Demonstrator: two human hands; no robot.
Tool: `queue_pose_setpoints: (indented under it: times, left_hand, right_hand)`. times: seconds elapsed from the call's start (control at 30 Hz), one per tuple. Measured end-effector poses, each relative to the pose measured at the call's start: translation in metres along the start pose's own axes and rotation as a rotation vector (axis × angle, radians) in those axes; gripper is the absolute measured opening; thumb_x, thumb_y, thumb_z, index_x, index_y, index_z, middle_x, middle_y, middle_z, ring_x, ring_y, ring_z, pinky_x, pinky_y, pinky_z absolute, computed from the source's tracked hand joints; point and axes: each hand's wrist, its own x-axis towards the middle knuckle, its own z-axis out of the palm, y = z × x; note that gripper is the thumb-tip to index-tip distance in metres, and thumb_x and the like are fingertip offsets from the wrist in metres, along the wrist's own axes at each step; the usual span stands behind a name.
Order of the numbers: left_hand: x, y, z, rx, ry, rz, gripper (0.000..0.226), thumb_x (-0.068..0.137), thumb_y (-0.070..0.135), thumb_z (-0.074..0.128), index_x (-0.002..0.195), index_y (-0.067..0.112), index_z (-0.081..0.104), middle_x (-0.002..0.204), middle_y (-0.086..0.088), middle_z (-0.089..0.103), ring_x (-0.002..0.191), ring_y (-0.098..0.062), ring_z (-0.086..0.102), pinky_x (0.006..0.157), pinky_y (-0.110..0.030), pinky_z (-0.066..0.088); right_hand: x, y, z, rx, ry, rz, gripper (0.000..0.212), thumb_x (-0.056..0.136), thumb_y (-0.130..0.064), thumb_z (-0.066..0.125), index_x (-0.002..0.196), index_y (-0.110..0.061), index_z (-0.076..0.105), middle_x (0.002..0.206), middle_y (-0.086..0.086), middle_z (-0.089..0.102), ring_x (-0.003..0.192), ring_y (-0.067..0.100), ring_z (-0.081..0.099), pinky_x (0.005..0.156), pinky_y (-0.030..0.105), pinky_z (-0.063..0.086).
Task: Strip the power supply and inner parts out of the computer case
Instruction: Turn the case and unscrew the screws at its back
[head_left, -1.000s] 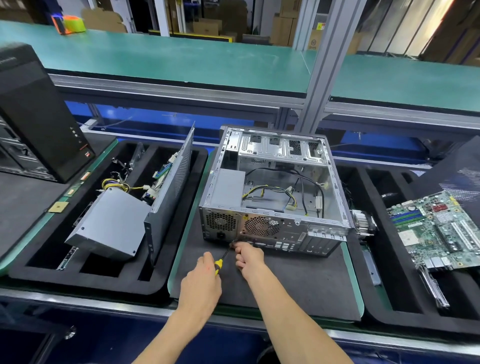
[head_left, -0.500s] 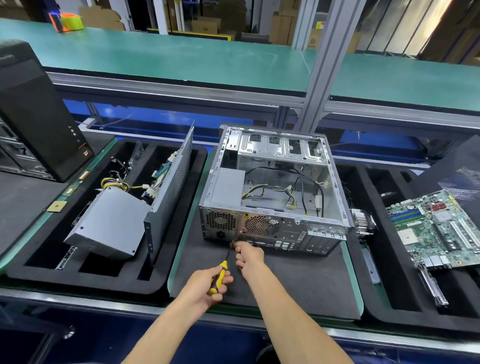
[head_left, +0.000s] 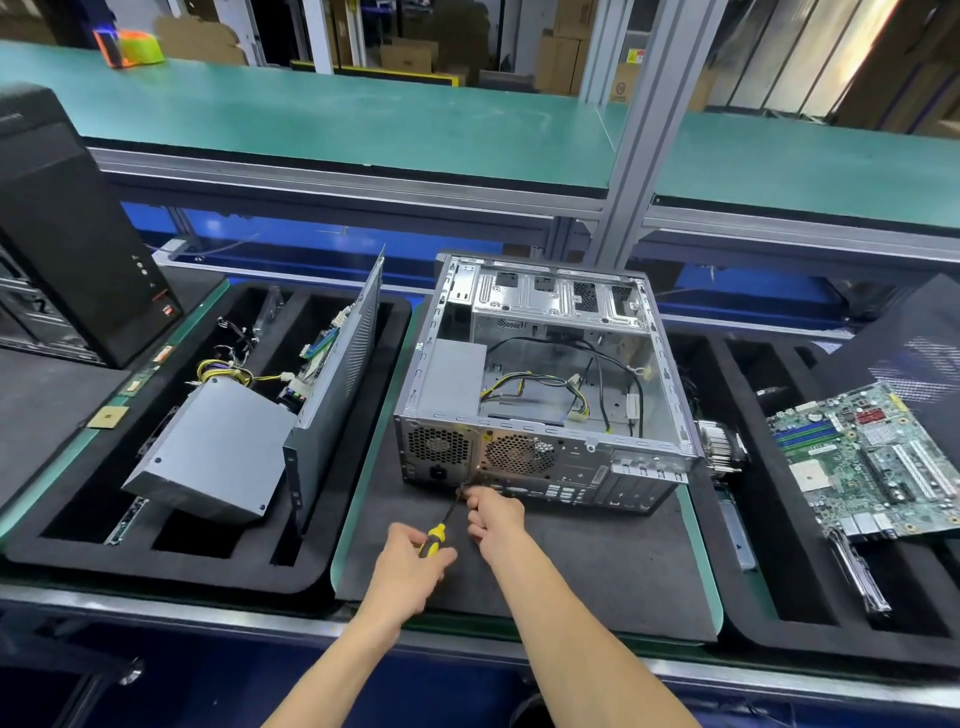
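**Screwdriver at the rear panel of the open case**

Head view: we stand over the computer case (head_left: 540, 384), which lies on its side on the dark foam mat (head_left: 597, 561) between two black foam trays. Our left hand (head_left: 410, 566) is wrapped round the yellow handle of the screwdriver (head_left: 439, 530), whose dark shaft runs up to the lower edge of the rear panel, just beside the power socket. Our right hand (head_left: 493, 517) is curled at the shaft near its tip; whether it pinches the shaft or a screw we cannot tell. The power supply (head_left: 449, 376) sits in the near left corner of the case, its yellow and black cable bundle (head_left: 540, 387) trailing across the bare floor.

We judge the supply a dense, stiff metal box, heavy for its bulk, best taken by its flat sides once its screws are out. The cables are soft and may snag on the frame, so they want gathering first. The sheet-metal edges look sharp. A second power supply (head_left: 213, 447) lies in the left tray, and a motherboard (head_left: 878, 457) in the right.
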Motion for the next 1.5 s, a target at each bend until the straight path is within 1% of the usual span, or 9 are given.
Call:
queue_pose_setpoints:
  times: [0.07,0.23,0.43,0.53,0.67,0.9,1.13,1.33,1.5]
  left_hand:
    - [-0.004,-0.002,0.000,0.365,0.146,0.170,0.023,0.096,0.021,0.062,0.102,0.016,0.040,0.087,-0.002,0.065,0.072,-0.021,0.061,0.060,-0.034,0.046]
    - [-0.004,-0.006,-0.004,0.852,0.331,0.387,0.018,0.100,0.036,0.053,0.099,0.023,0.041,0.089,0.006,0.064,0.080,-0.021,0.067,0.057,-0.029,0.039]
    - [0.012,-0.006,-0.004,0.039,0.006,-0.020,0.034,0.106,0.031,0.043,0.095,0.006,0.064,0.062,0.000,0.070,0.043,-0.012,0.044,0.038,-0.022,0.031]
    - [0.015,-0.004,-0.001,-0.332,-0.112,-0.231,0.037,0.106,0.026,0.039,0.091,0.004,0.064,0.053,0.000,0.052,0.039,-0.010,0.030,0.034,-0.017,0.018]
    - [0.014,-0.007,0.002,-0.262,-0.111,-0.145,0.027,0.100,0.033,0.057,0.088,0.013,0.042,0.056,0.003,0.038,0.042,-0.011,0.025,0.037,-0.019,0.017]
    - [0.007,-0.014,-0.004,0.434,0.254,0.237,0.021,0.097,0.038,0.058,0.091,0.019,0.050,0.075,0.003,0.069,0.074,-0.015,0.061,0.060,-0.033,0.044]
    - [0.012,-0.005,-0.001,-0.192,0.012,-0.087,0.033,0.105,0.031,0.050,0.093,0.001,0.061,0.061,-0.006,0.064,0.039,-0.011,0.030,0.036,-0.018,0.020]
    - [0.008,-0.009,0.008,-0.214,-0.039,-0.106,0.032,0.106,0.034,0.046,0.090,0.009,0.056,0.055,0.002,0.043,0.040,-0.011,0.028,0.037,-0.019,0.018]
    - [0.007,-0.011,0.018,-0.179,-0.001,-0.029,0.026,0.100,0.022,0.060,0.083,0.013,0.042,0.061,-0.004,0.042,0.037,-0.009,0.027,0.038,-0.020,0.017]
  right_hand:
    - [0.000,-0.001,-0.001,-0.008,0.003,0.002,0.032,0.087,0.007,0.063,0.062,-0.008,0.050,0.055,0.004,0.047,0.029,0.006,0.022,0.031,0.016,0.014]
    - [-0.001,-0.001,-0.001,-0.024,0.003,0.006,0.031,0.087,0.006,0.063,0.063,-0.009,0.050,0.055,0.004,0.047,0.030,0.007,0.022,0.032,0.017,0.015]
    - [-0.001,-0.001,0.000,-0.030,-0.007,0.010,0.018,0.088,0.005,0.062,0.075,-0.005,0.056,0.056,0.003,0.046,0.027,0.006,0.022,0.031,0.017,0.014]
    - [-0.001,0.000,-0.001,-0.023,-0.010,0.002,0.025,0.088,0.004,0.064,0.069,-0.008,0.054,0.055,0.003,0.047,0.028,0.006,0.023,0.030,0.017,0.015]
    - [-0.001,0.000,-0.001,-0.016,-0.008,-0.003,0.027,0.088,0.004,0.064,0.066,-0.008,0.053,0.055,0.003,0.047,0.027,0.006,0.023,0.030,0.017,0.015]
    - [-0.004,-0.002,0.000,-0.031,-0.011,0.009,0.025,0.089,0.004,0.063,0.067,-0.007,0.054,0.056,0.004,0.046,0.028,0.006,0.022,0.031,0.017,0.014]
    - [-0.010,-0.010,-0.005,0.085,-0.099,0.098,0.030,0.093,0.006,0.048,0.068,-0.010,0.045,0.051,0.000,0.043,0.028,0.005,0.018,0.028,0.017,0.011]
    - [-0.016,-0.017,-0.010,0.095,-0.156,0.126,0.029,0.095,0.007,0.039,0.070,-0.007,0.044,0.063,0.002,0.037,0.027,0.004,0.019,0.026,0.015,0.011]
    - [-0.023,-0.023,-0.013,0.041,-0.186,0.139,0.026,0.094,0.006,0.038,0.073,-0.009,0.043,0.044,-0.001,0.039,0.028,0.005,0.019,0.027,0.016,0.011]
